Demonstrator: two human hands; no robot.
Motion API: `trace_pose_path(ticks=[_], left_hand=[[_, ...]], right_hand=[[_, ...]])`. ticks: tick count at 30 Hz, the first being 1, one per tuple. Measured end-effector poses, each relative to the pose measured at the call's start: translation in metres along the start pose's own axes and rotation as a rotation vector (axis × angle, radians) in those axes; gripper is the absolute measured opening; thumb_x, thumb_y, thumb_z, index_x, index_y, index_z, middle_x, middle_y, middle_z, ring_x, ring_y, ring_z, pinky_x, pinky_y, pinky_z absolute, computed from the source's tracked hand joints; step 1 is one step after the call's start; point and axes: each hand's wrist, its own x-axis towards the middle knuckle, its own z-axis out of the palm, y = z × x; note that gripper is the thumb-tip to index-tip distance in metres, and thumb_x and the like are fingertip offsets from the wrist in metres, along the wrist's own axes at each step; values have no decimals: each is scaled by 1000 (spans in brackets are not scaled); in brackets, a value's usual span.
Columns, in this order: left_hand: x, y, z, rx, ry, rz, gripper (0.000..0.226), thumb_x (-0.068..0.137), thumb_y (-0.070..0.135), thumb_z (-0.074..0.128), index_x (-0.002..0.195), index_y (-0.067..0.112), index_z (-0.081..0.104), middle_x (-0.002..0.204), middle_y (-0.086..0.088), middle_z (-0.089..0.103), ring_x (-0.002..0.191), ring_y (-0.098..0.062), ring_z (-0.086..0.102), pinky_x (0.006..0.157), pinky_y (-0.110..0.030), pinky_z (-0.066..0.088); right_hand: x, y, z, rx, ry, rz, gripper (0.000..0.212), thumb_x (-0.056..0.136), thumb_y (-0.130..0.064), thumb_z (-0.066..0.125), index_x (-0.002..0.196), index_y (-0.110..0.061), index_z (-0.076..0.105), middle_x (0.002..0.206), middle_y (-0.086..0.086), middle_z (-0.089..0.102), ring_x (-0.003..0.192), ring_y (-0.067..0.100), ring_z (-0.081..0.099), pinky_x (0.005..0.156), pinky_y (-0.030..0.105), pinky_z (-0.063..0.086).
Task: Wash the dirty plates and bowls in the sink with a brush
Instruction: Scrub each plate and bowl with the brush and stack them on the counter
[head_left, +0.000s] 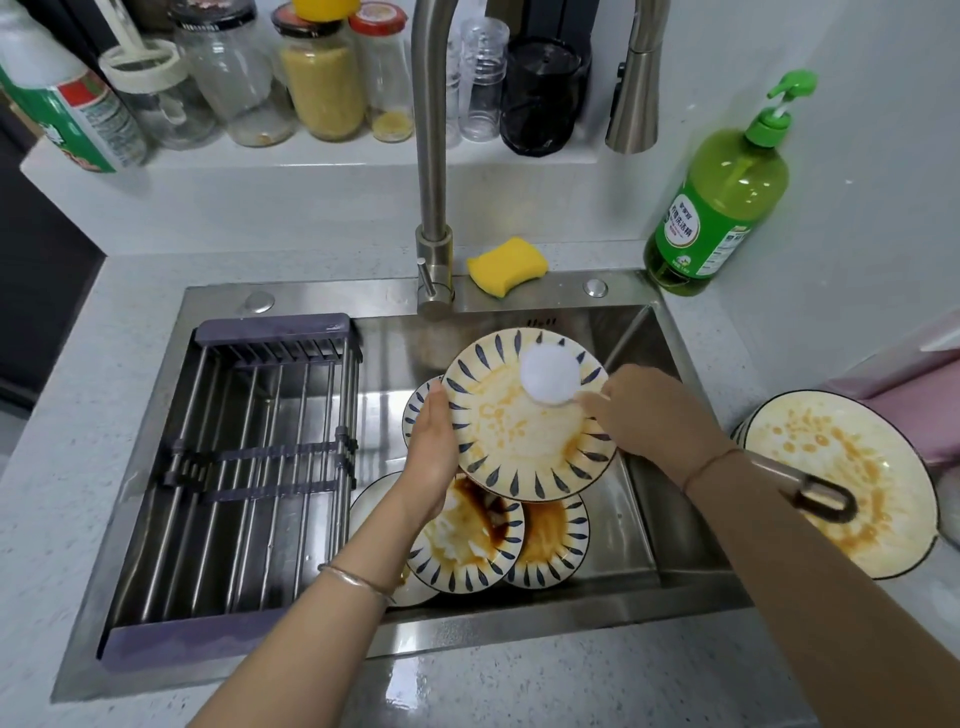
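Note:
My left hand (434, 441) grips the left rim of a dirty blue-leaf patterned plate (519, 447), holding it tilted over the sink (639, 499). My right hand (649, 410) holds a brush whose round white head (549, 373) rests on the plate's upper part; the handle end (826, 501) sticks out past my wrist. Under the held plate lie more stained plates and bowls (470, 540), one (553, 545) smeared with brown sauce. Another dirty plate (852, 483) with a dark rim sits on the counter at the right.
A drying rack (244, 467) fills the sink's left half. The tap (434, 208) rises behind the sink, with a yellow sponge (506, 265) beside it. A green dish soap bottle (722, 197) stands at the back right. Jars (322, 78) line the ledge behind.

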Motion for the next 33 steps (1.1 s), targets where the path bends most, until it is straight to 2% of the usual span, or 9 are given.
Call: trace_pose_path(ticks=[2,7,10,15,17,21,27,31,33], left_hand=[[5,-3,-5,-12,18,-20,82,70,88,27,129,39,56,130,4,61,122,-20,55,107,-49,41],[-9,13,3,22,-30,16,42,101,55,19,110,39,56,113,8,63,116,-20,57,105,-44,44],[-4,5,-6,23,-4,25,57,87,71,24,117,38,61,119,1,68,115,-22,61,103,-49,46],[2,8,-13,12,23,23,64,93,71,21,127,29,56,121,4,65,114,-17,60,105,-46,43],[-3,9,-7,41,-19,26,50,97,64,20,115,32,53,111,13,61,104,-6,57,104,-38,41],[-5,4,-7,29,-61,-6,45,103,51,19,110,34,60,115,-1,68,109,-21,64,99,-47,49],[10,-3,-20,15,13,-10,61,96,63,18,127,29,58,117,-1,69,112,-24,63,99,-48,49],[-1,4,-5,41,-60,-20,46,104,49,16,121,27,52,103,1,65,96,-15,62,68,-23,56],[-3,3,-5,13,-95,-29,45,105,46,17,119,29,57,108,-3,69,100,-19,65,80,-32,58]], right_hand=[[-10,-5,-1,-44,-175,-36,45,96,-47,44,62,-16,40,65,0,43,65,21,48,66,29,40],[-15,-29,10,81,-117,-152,46,99,-44,36,62,-17,40,63,-1,40,58,16,42,62,29,36],[-1,-7,2,78,-96,-17,46,99,-46,36,69,-13,49,69,3,48,65,21,49,61,29,39],[-26,-9,10,28,-274,-156,46,98,-43,41,60,-17,41,58,-3,37,49,11,33,55,23,35],[-25,-22,16,30,-237,-224,46,99,-44,38,61,-18,41,62,-3,39,52,12,36,59,26,37],[-4,-9,9,31,-106,-146,41,100,-42,35,64,-24,42,72,3,49,70,20,51,70,32,46],[-29,-7,18,30,-305,-197,48,96,-46,43,58,-18,38,57,-4,36,48,10,31,52,21,30],[-18,-28,25,59,-171,-204,44,98,-48,38,71,-14,49,68,-2,44,64,17,45,61,29,37],[-6,-19,21,86,-97,-107,44,98,-48,36,76,-14,52,69,0,48,69,21,50,63,32,40]])
